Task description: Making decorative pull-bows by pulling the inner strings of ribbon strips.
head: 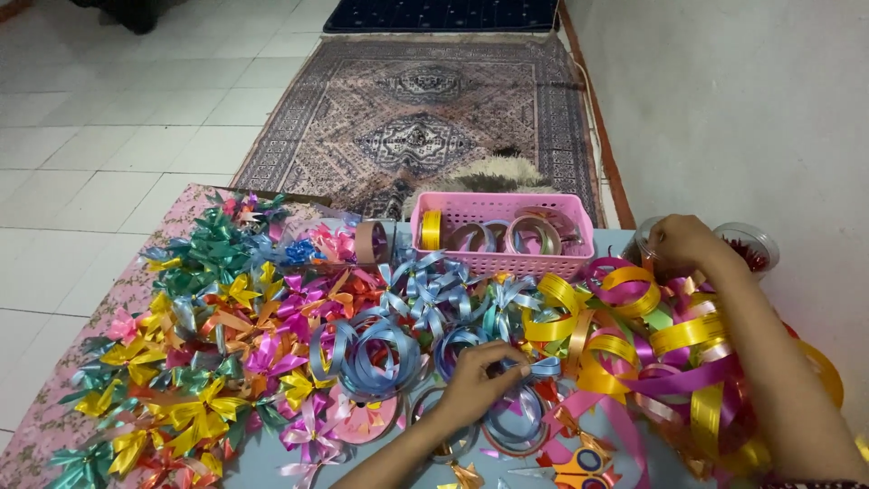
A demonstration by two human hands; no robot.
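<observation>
Left hand point(480, 385), lower centre, pinches small pale-blue ribbon bow point(543, 367), bow pointing right. Right hand point(683, 243), upper right, closed over clear plastic cup point(647, 243); content unclear. Left nearer bow.

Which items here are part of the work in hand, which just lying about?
In hand:
- left hand pinching a blue ribbon loop
- right hand at a clear cup
- looped ribbons

Lying about:
- finished bows
- pink basket of ribbon rolls
- scissors
- rug
</observation>
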